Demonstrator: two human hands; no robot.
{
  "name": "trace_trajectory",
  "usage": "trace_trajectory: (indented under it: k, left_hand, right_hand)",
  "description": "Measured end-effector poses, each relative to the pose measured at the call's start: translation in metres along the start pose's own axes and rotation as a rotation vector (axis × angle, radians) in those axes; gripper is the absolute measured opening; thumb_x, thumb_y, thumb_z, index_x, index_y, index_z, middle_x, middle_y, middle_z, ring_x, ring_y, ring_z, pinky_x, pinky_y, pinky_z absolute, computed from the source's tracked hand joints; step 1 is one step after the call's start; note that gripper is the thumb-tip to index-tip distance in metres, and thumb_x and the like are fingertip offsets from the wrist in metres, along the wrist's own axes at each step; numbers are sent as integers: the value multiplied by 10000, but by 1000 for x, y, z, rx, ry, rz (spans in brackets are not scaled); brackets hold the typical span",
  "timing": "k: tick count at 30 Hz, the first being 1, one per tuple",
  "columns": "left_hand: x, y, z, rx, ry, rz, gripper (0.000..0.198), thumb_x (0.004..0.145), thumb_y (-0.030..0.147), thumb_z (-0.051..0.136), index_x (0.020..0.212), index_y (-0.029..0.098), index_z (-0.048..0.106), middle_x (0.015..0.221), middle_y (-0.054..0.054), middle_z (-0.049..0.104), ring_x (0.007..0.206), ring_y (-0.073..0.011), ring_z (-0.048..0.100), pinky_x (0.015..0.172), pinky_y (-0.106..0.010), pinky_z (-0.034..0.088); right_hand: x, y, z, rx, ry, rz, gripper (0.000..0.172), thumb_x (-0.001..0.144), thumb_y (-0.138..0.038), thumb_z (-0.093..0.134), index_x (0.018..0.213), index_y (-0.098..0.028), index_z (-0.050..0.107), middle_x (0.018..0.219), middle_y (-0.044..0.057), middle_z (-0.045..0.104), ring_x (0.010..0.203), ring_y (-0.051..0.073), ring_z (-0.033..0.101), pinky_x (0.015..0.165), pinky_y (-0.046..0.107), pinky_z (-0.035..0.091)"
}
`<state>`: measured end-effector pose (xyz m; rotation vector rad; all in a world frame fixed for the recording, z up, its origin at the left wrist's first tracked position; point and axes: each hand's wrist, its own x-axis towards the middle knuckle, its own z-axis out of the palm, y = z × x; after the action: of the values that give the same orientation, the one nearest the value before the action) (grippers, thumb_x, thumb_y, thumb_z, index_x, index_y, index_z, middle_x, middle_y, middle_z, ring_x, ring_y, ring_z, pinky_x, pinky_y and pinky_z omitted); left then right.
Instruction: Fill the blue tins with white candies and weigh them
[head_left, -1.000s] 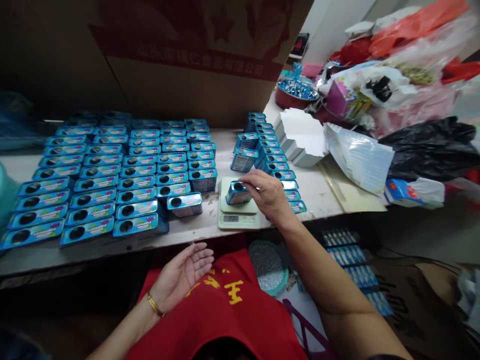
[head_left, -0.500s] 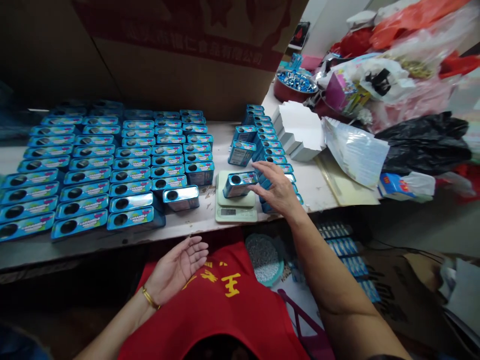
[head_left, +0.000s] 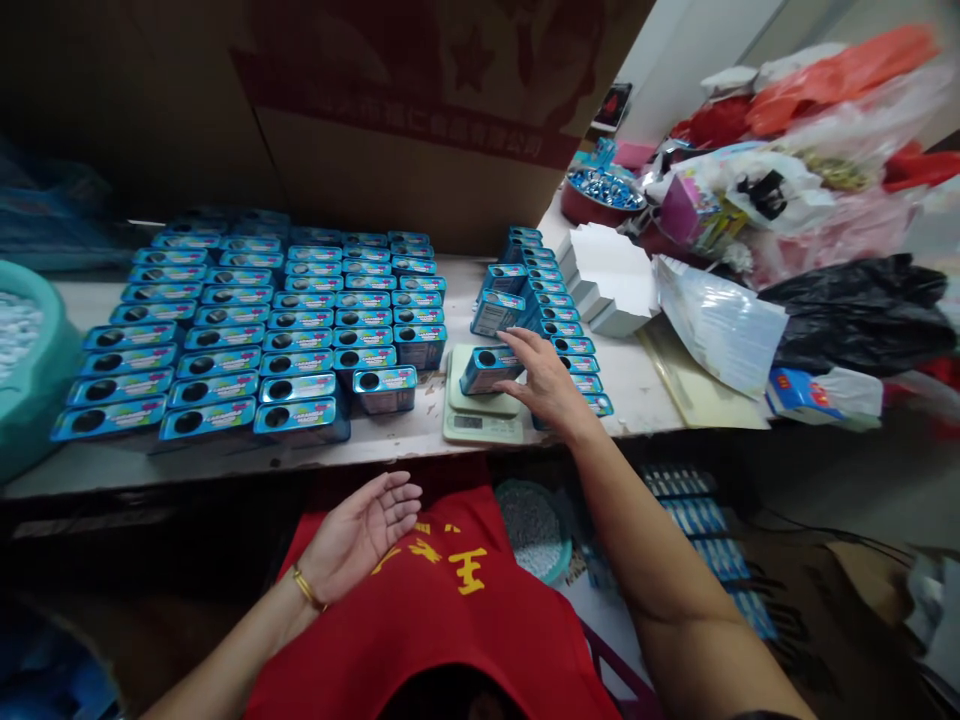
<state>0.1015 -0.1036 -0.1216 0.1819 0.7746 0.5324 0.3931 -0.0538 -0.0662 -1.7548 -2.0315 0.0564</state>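
Observation:
A blue tin (head_left: 480, 370) with a round dark opening in its top stands on the pale green digital scale (head_left: 457, 425). Around the tin's right end is my right hand (head_left: 551, 385), open, its thumb in front and its fingers apart above the far side. Whether the thumb touches the tin I cannot tell. Palm up, my left hand (head_left: 367, 525) rests over the red apron (head_left: 427, 610), fingers stretched out and holding nothing. Just left of the scale stands another tin (head_left: 385, 390), apart from the rows. Behind the scale is a further tin (head_left: 495, 312).
Several rows of matching tins (head_left: 217, 390) fill the left table. Another column (head_left: 574, 346) stands at right, beside stacked white boxes (head_left: 611, 270). A large carton (head_left: 405, 150) rises behind. A turquoise basin (head_left: 45, 390) is at far left; a basin of pellets (head_left: 536, 530) sits below the table.
My right hand has moved slightly left, farther around the tin on the scale. My left hand stays over the apron. The view has swung left, bringing in the turquoise basin.

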Motion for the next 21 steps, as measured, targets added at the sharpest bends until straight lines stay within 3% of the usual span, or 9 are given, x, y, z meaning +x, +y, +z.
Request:
trace_trajectory:
  k: [3, 7, 12, 15, 18, 21]
  left_hand:
    - [-3, -3, -2, -6, 2, 15, 190, 794, 198, 485, 929, 118, 592, 893, -106, 641, 817, -173, 611, 763, -313, 484]
    - [-9, -6, -4, -26, -15, 19, 192, 788, 224, 499, 913, 118, 597, 875, -99, 640, 771, -161, 613, 744, -302, 482]
    - [-14, 3, -3, -21, -5, 98, 211, 782, 232, 510, 934, 115, 598, 881, -99, 640, 747, -150, 610, 713, -278, 481]
    - [-11, 16, 0, 46, 15, 175, 242, 779, 220, 515, 986, 113, 582, 970, -124, 627, 813, -165, 609, 731, -275, 476]
    - [-2, 28, -1, 80, 22, 236, 218, 763, 200, 541, 971, 137, 567, 1046, -122, 603, 935, -205, 583, 806, -330, 458]
    - [9, 34, -5, 54, 81, 261, 85, 730, 153, 578, 810, 147, 553, 995, -92, 620, 983, -226, 565, 843, -374, 441]
  right_hand:
    - [-4, -7, -2, 22, 9, 7, 430, 724, -149, 518, 1148, -204, 472, 1090, 78, 501, 1019, 220, 469, 877, 394, 394]
    - [-16, -45, 2, 46, -22, -82, 390, 735, -124, 471, 1119, -192, 480, 1022, 78, 525, 970, 220, 468, 847, 387, 408]
    - [-17, -113, 41, 143, -69, -193, 424, 757, -147, 475, 1179, -159, 432, 1096, 102, 497, 1013, 214, 440, 870, 372, 411]
    - [-7, -137, 62, 68, -46, -225, 417, 764, -176, 504, 1176, -164, 444, 1129, 112, 486, 1012, 224, 437, 847, 378, 424]
    - [4, -129, 60, -32, -40, -272, 391, 772, -294, 539, 1150, -213, 473, 1144, 82, 494, 1008, 229, 440, 843, 375, 418]
    - [23, -86, 41, -116, 40, -189, 283, 816, -335, 480, 1076, -235, 529, 1078, 49, 538, 977, 197, 468, 863, 331, 394]
